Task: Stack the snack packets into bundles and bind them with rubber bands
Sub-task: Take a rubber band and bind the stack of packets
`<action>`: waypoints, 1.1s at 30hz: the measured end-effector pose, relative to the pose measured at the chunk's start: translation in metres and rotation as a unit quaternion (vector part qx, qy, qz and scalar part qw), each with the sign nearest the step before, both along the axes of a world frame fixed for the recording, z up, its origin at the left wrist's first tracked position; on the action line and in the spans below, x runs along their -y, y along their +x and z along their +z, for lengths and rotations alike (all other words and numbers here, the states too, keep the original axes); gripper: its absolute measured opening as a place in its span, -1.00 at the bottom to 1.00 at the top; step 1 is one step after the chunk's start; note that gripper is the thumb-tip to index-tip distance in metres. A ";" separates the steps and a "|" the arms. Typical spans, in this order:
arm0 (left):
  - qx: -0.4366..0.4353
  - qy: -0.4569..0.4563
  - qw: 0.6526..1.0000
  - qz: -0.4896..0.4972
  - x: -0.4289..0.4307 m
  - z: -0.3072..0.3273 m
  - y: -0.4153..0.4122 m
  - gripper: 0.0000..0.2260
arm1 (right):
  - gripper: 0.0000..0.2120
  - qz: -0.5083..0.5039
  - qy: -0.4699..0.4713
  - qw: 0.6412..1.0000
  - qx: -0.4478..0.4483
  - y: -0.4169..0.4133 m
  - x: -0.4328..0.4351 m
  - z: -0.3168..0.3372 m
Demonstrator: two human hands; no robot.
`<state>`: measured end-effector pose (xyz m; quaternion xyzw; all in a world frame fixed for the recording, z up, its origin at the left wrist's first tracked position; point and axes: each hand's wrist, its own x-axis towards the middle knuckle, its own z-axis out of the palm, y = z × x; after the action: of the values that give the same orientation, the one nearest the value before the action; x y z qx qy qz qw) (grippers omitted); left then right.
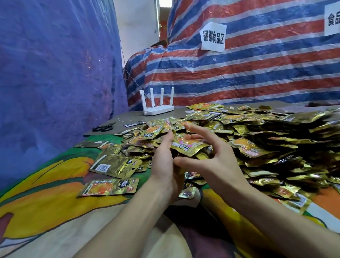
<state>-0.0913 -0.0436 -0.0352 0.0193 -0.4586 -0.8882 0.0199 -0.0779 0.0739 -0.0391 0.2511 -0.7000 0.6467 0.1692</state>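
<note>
A small stack of gold snack packets (191,144) sits between my hands at the middle of the view. My left hand (165,164) grips the stack from its left side. My right hand (208,154) is spread beside it, thumb and index finger stretching a thin yellow rubber band (184,138) over the stack. A large heap of gold packets (275,136) covers the surface behind and to the right. Three loose packets (115,165) lie apart to the left.
A white router (157,108) and black scissors (103,128) rest on a grey board at the back. Blue tarp (36,71) hangs at the left, striped tarp (264,61) with paper signs at the right. A colourful printed cloth (45,212) covers the surface.
</note>
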 end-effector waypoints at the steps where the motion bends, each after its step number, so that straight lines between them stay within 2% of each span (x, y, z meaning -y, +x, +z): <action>1: -0.004 -0.004 1.000 -0.003 -0.001 0.000 0.000 -0.52 | -0.34 0.003 -0.002 1.000 0.006 -0.001 -0.001 0.001; 3: -0.015 0.000 1.000 -0.012 0.000 0.000 -0.001 -0.55 | -0.34 0.033 -0.019 0.998 0.042 -0.002 -0.004 0.004; 4: -0.021 0.002 1.000 -0.010 0.000 0.000 -0.002 -0.57 | -0.39 0.081 -0.047 0.993 0.078 -0.002 -0.006 0.007; 6: -0.028 -0.001 1.000 0.010 0.002 0.000 -0.003 -0.60 | -0.51 0.214 -0.132 0.951 0.179 -0.006 -0.009 0.011; 7: -0.028 -0.004 0.999 0.018 0.002 0.000 -0.003 -0.60 | -0.50 0.255 -0.172 0.923 0.229 -0.008 -0.011 0.013; 9: -0.022 -0.016 0.999 0.017 0.002 0.000 -0.002 -0.56 | -0.45 0.269 -0.199 0.897 0.288 -0.013 -0.016 0.016; 12: -0.016 -0.031 0.999 -0.002 -0.003 -0.001 0.002 -0.56 | -0.48 0.250 -0.192 0.897 0.311 -0.022 -0.026 0.015; 15: -0.001 -0.040 0.998 -0.039 -0.007 0.002 0.007 -0.62 | -0.46 0.240 -0.195 0.901 0.303 -0.033 -0.035 0.010; 19: 0.010 -0.052 0.997 -0.057 -0.009 0.003 0.010 -0.66 | -0.50 0.195 -0.150 0.929 0.276 -0.041 -0.036 0.004; 25: -0.022 -0.093 0.995 0.017 -0.012 0.000 0.008 -0.61 | -0.75 0.109 -0.075 0.974 0.182 -0.039 -0.024 0.002; 27: -0.048 -0.078 0.995 0.037 -0.009 0.000 0.005 -0.61 | -0.62 0.095 -0.039 0.986 0.134 -0.036 -0.024 0.001; 30: -0.088 -0.056 0.991 0.085 -0.004 0.001 0.002 -0.68 | -0.37 0.107 0.072 0.989 0.067 -0.029 -0.023 0.001; 33: -0.123 -0.046 0.985 0.109 -0.002 -0.002 0.001 -0.66 | -0.32 0.142 0.136 0.980 0.024 -0.022 -0.019 -0.001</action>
<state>-0.0908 -0.0411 -0.0372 -0.0412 -0.4882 -0.8543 0.1737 -0.0995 0.0926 -0.0397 0.3529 -0.7428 0.5685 0.0234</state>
